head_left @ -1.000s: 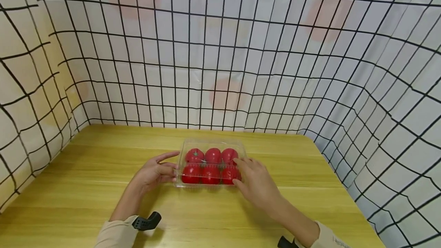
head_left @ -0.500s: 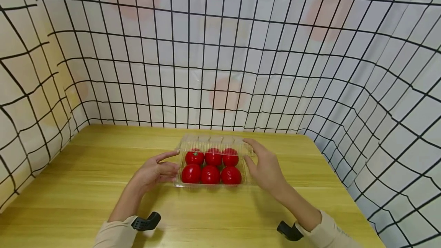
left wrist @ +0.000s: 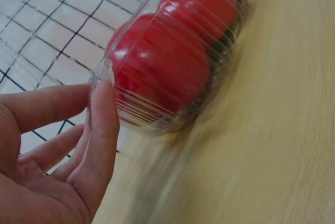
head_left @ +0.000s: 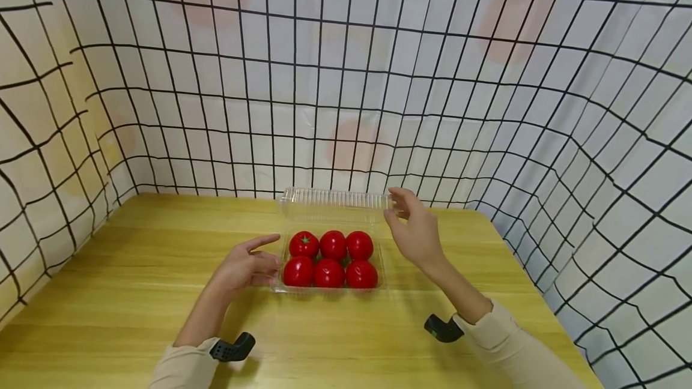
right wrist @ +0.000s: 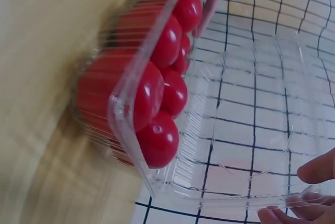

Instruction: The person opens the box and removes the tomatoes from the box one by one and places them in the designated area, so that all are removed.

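Observation:
A clear plastic clamshell box (head_left: pixel 324 290) holds several red tomatoes (head_left: pixel 329 273) in two rows; one at the back left shows a green stem. Its ribbed lid (head_left: pixel 335 198) stands raised at the back. At the box's left side, my left hand (head_left: pixel 243 266) pinches the rim between thumb and finger, as the left wrist view shows with a tomato (left wrist: pixel 157 62) just behind the clear wall. My right hand (head_left: pixel 418 233) holds the right edge of the lid. In the right wrist view, fingers and thumb (right wrist: pixel 316 167) lie on either side of that edge.
The box sits on a yellow wood-grain table (head_left: pixel 324 341). White cloth walls with a black grid (head_left: pixel 346 77) enclose the table at the back and both sides. A black wrist camera mount (head_left: pixel 232 348) sticks out at the left cuff, another (head_left: pixel 443 329) at the right.
The lid has swung up and back from over the tomatoes, carried by my right hand, which moved away and to the right. My left hand has stayed at the box's left rim.

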`<state>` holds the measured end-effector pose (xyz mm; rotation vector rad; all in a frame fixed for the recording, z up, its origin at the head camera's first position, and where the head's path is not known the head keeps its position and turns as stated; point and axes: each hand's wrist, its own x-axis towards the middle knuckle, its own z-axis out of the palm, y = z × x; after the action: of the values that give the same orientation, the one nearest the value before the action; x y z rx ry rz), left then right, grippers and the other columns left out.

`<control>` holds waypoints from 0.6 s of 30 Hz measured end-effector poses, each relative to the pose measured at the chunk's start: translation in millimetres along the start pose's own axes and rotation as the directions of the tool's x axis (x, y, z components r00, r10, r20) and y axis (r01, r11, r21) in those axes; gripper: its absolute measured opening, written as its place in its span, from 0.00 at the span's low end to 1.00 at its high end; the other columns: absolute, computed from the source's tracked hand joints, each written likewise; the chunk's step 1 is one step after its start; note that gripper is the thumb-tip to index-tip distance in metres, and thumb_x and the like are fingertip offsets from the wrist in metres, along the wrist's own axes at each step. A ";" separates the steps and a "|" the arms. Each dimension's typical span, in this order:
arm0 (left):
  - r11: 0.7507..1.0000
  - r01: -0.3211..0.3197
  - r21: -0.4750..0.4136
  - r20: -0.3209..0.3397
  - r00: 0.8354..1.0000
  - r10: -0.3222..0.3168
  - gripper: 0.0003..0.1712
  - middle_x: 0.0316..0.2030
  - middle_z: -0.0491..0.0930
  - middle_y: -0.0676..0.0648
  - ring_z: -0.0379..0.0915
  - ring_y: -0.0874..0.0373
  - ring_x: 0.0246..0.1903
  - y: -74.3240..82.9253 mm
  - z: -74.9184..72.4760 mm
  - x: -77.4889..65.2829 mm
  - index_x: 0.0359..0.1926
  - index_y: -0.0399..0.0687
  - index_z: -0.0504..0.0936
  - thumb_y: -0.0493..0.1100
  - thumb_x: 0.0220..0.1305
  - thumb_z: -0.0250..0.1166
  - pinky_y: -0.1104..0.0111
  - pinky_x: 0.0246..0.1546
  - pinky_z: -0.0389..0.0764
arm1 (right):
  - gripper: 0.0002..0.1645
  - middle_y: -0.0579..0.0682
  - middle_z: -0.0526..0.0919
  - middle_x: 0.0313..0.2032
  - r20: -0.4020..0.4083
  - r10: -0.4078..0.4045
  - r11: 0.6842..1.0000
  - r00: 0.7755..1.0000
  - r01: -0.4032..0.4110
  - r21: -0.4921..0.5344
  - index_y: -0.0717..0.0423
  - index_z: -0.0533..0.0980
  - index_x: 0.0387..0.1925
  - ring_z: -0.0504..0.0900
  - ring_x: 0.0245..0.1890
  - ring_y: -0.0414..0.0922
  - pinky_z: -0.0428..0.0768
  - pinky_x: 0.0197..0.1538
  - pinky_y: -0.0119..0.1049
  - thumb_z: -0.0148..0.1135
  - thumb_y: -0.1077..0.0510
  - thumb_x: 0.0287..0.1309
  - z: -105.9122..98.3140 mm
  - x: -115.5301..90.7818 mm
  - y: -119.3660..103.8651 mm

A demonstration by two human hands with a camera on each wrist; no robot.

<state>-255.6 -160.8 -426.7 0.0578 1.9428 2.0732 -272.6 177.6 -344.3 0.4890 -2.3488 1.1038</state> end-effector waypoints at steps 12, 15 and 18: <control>1.000 0.000 -0.003 0.002 1.000 0.000 0.39 0.36 0.83 0.44 0.81 0.57 0.29 -1.4 -1.1 2.6 0.77 0.39 0.59 0.29 0.67 0.60 0.65 0.33 0.89 | 0.17 0.60 0.87 0.48 -0.075 0.099 0.994 0.992 -0.095 0.057 0.59 0.79 0.55 0.87 0.50 0.56 0.85 0.55 0.53 0.56 0.56 0.71 13.6 35.1 17.4; 1.000 -0.004 0.001 0.009 1.000 0.004 0.39 0.36 0.83 0.44 0.81 0.57 0.27 -0.6 -1.5 1.8 0.77 0.39 0.59 0.28 0.67 0.60 0.66 0.32 0.89 | 0.15 0.60 0.88 0.45 -0.087 0.125 0.991 0.988 -0.121 0.048 0.58 0.80 0.53 0.88 0.47 0.56 0.85 0.52 0.54 0.57 0.55 0.71 17.8 41.8 23.0; 1.000 -0.011 0.011 0.024 1.000 0.011 0.40 0.37 0.83 0.43 0.81 0.57 0.26 0.3 -2.2 0.3 0.77 0.38 0.58 0.27 0.66 0.60 0.66 0.32 0.89 | 0.15 0.61 0.89 0.44 -0.093 0.150 0.988 0.984 -0.147 0.037 0.58 0.81 0.52 0.88 0.45 0.57 0.86 0.48 0.55 0.59 0.55 0.70 22.1 48.1 27.6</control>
<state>-256.4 -162.8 -426.6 0.0956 1.9450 2.0592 -332.0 171.8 -345.7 0.2681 -2.3182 1.2042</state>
